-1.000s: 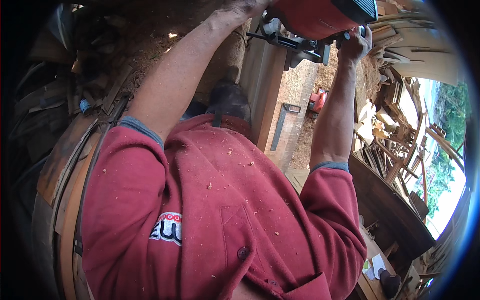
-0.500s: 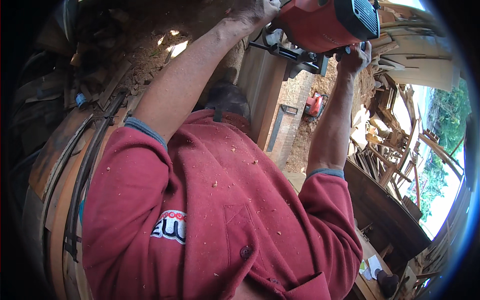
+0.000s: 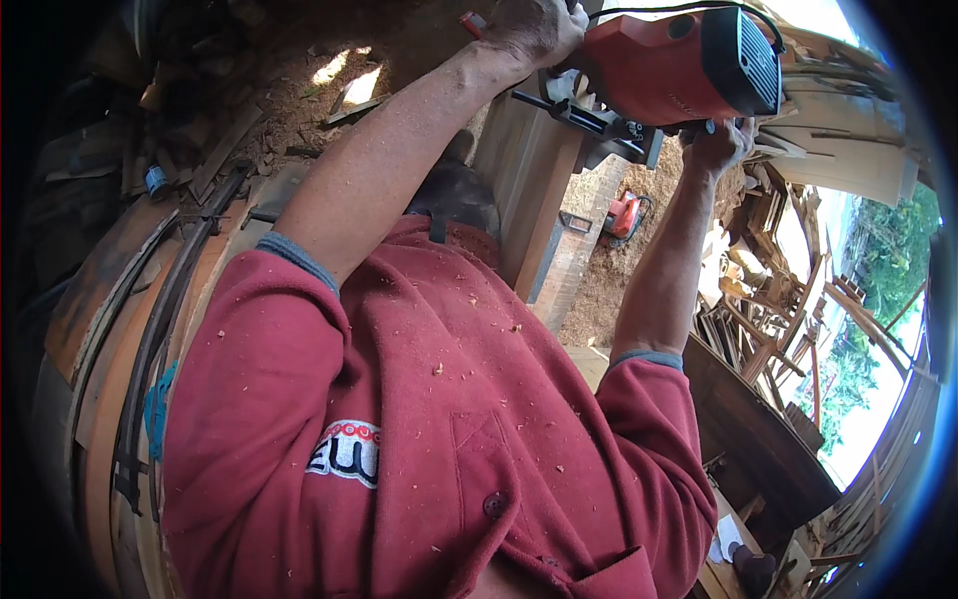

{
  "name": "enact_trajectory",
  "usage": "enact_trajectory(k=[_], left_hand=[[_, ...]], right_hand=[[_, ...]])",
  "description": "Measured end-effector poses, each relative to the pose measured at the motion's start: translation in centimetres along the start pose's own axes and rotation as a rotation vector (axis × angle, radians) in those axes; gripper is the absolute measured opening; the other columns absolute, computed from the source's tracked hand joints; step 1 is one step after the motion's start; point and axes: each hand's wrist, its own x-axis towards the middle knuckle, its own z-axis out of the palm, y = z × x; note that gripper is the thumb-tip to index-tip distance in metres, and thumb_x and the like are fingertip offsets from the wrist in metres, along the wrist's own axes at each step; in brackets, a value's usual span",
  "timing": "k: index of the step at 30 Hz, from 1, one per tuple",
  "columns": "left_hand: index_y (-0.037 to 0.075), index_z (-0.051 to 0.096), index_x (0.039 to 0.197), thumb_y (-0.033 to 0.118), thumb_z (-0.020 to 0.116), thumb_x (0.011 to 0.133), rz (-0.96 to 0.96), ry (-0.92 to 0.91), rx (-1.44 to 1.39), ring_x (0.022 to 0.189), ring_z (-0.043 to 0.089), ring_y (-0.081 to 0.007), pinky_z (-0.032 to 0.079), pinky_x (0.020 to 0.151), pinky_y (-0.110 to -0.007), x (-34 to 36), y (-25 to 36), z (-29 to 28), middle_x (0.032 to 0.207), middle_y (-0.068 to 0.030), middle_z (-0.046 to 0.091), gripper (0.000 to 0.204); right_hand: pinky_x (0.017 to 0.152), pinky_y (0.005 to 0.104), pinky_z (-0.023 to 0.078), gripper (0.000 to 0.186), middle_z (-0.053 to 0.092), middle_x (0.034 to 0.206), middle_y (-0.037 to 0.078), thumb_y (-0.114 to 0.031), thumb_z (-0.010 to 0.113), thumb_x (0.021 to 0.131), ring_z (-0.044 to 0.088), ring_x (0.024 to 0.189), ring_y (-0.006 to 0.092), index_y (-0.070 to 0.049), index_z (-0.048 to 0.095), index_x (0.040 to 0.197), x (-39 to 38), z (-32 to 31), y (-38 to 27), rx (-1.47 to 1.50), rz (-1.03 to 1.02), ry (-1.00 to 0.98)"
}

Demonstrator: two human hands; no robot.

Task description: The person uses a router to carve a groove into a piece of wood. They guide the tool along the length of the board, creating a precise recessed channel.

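Note:
A red plunge router (image 3: 659, 65) with a black vented cap is at the top of the view, held between my two hands. My left hand (image 3: 534, 35) is closed at its left side, the grip mostly hidden by the fingers. My right hand (image 3: 718, 145) wraps round a handle at the near right. Metal guide rods and a black base (image 3: 614, 135) show under the motor, at a long wooden board (image 3: 539, 190). The cutter and its contact with the wood are hidden. A small red piece (image 3: 472, 22) shows beside my left wrist; I cannot make out what it is.
A try square (image 3: 574, 224) lies along the board's right side. Another red power tool (image 3: 625, 216) rests on sawdust. Stacked curved planks (image 3: 110, 349) stand at left, piled offcuts (image 3: 768, 290) at right. A black cord (image 3: 689, 8) runs over the router.
The router and both hands have shifted a little to the right in the view, and the left hand sits slightly lower. More of the cord shows above the router. Both grips stay closed.

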Motion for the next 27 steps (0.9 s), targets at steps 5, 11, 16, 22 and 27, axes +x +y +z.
enact_trajectory(k=[5,11,16,22,27], left_hand=[[0.009,0.05,0.101,0.017,0.063,0.088,-0.049,-0.027,0.097,0.082,0.07,-0.0399,0.055,0.073,-0.051,0.0,-0.4,-0.5,0.083,-0.0166,0.069,0.021],[0.007,0.052,0.102,0.021,0.066,0.088,-0.086,-0.078,-0.049,0.079,0.071,-0.0369,0.056,0.072,-0.048,-1.3,-2.5,0.7,0.083,-0.0176,0.07,0.024],[0.008,0.053,0.103,0.021,0.065,0.088,-0.128,-0.048,0.042,0.078,0.071,-0.0361,0.056,0.071,-0.048,-0.4,0.3,-0.4,0.082,-0.0179,0.069,0.023],[0.005,0.052,0.106,0.021,0.067,0.086,0.042,-0.017,0.085,0.082,0.07,-0.0389,0.055,0.077,-0.048,-0.8,-4.0,1.4,0.085,-0.0187,0.069,0.03],[0.005,0.052,0.108,0.021,0.069,0.086,0.112,0.032,0.014,0.078,0.069,-0.0419,0.055,0.071,-0.049,0.1,-4.6,2.5,0.083,-0.0202,0.067,0.032]], right_hand=[[0.087,0.038,0.054,0.019,0.072,0.099,0.01,-0.011,0.07,0.074,0.069,0.096,0.0303,-0.01,0.075,0.093,-0.3,-0.7,-1.9,-0.44,-0.377,-0.091],[0.081,0.038,0.053,0.023,0.066,0.105,0.012,-0.016,0.07,0.078,0.066,0.092,0.0303,-0.01,0.072,0.1,-3.5,0.5,-0.6,-0.232,-0.035,-0.09],[0.081,0.0377,0.055,0.036,0.066,0.109,0.011,-0.02,0.077,0.071,0.067,0.094,0.0294,-0.011,0.07,0.105,-0.3,0.0,-1.2,-0.484,-0.285,-0.092],[0.077,0.0353,0.055,0.026,0.063,0.111,0.01,-0.01,0.068,0.081,0.067,0.094,0.0256,-0.012,0.07,0.107,-3.0,1.7,-2.3,-0.312,-0.147,-0.022],[0.072,0.0342,0.055,0.028,0.066,0.102,0.01,-0.005,0.069,0.078,0.067,0.088,0.0259,-0.01,0.072,0.105,-2.5,1.2,-2.6,-0.454,-0.296,-0.011]])
